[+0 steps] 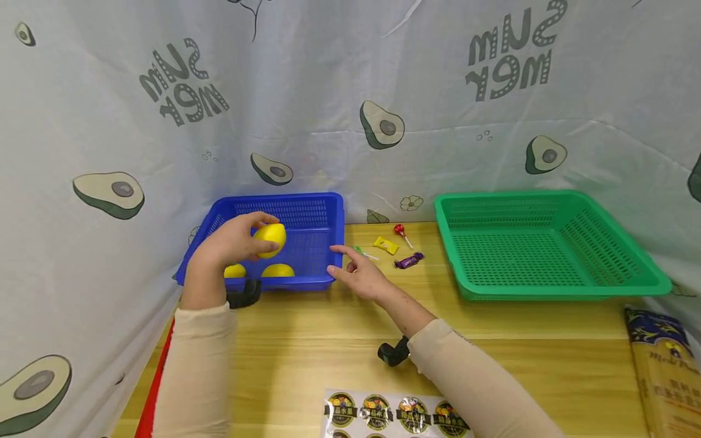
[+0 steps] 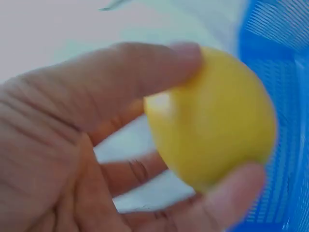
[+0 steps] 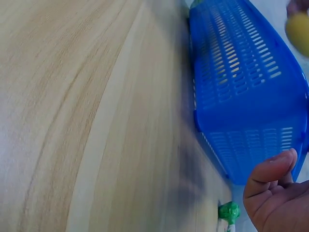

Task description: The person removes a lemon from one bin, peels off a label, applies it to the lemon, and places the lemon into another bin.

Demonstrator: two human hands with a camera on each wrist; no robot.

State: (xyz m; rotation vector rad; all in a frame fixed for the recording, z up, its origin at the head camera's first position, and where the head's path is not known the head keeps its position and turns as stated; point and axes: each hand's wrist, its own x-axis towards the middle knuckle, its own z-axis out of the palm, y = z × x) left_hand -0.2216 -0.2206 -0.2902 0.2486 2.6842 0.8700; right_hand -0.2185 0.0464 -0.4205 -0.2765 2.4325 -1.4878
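My left hand [image 1: 232, 243] grips a yellow lemon [image 1: 269, 238] above the blue basket [image 1: 323, 210]; in the left wrist view the lemon [image 2: 210, 121] sits between thumb and fingers [image 2: 120, 72]. Two more lemons [image 1: 277, 271] lie in the basket near its front wall. My right hand [image 1: 358, 274] hovers open beside the basket's right front corner [image 3: 251, 111], fingers relaxed, holding nothing. Just beyond its fingertips [image 3: 273, 169] lies a green lollipop [image 1: 361, 251], also seen as a green lollipop [image 3: 228, 211] in the right wrist view.
A yellow candy [image 1: 386, 244], a red lollipop [image 1: 400, 231] and a purple candy [image 1: 408, 261] lie between the baskets. The green basket [image 1: 547, 292] stands at right. A sticker sheet [image 1: 394, 413] and a printed bag [image 1: 665, 371] lie at the front of the wooden table [image 1: 328, 340].
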